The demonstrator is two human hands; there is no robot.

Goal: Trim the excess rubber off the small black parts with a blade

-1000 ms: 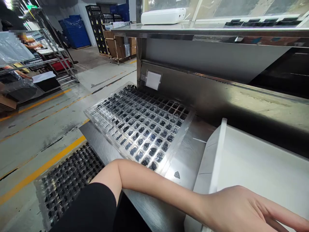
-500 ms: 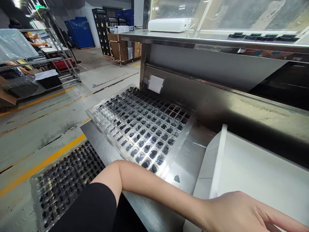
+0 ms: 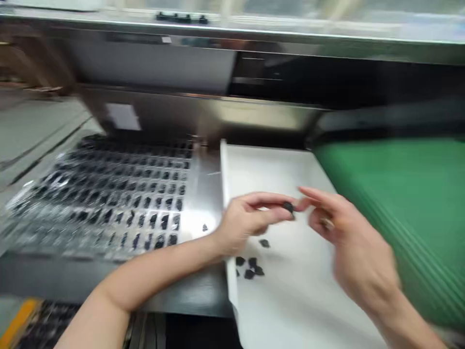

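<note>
My left hand [image 3: 240, 220] is over the white tray [image 3: 283, 300], its thumb and index finger closed on a small black part [image 3: 288, 207]. My right hand [image 3: 358, 247] faces it from the right, with a fingertip close to or touching that part; blur hides which. The other right fingers are curled in, and a small pale spot shows among them that I cannot identify. Below my left hand, several loose black pieces [image 3: 252, 262] lie on the tray, with another black piece [image 3: 264, 243] a little above them.
A clear blister tray [image 3: 194, 194] of black parts lies on the steel table [image 3: 203, 286] at left. One dark chip [image 3: 205, 227] rests beside it. A green belt-like surface [image 3: 407, 194] borders the white tray on the right. A metal shelf [image 3: 254, 36] runs above.
The view has swung right, bringing the white tray and green surface into sight. My left hand now pinches a black part over the tray, and my right hand has come into view.
</note>
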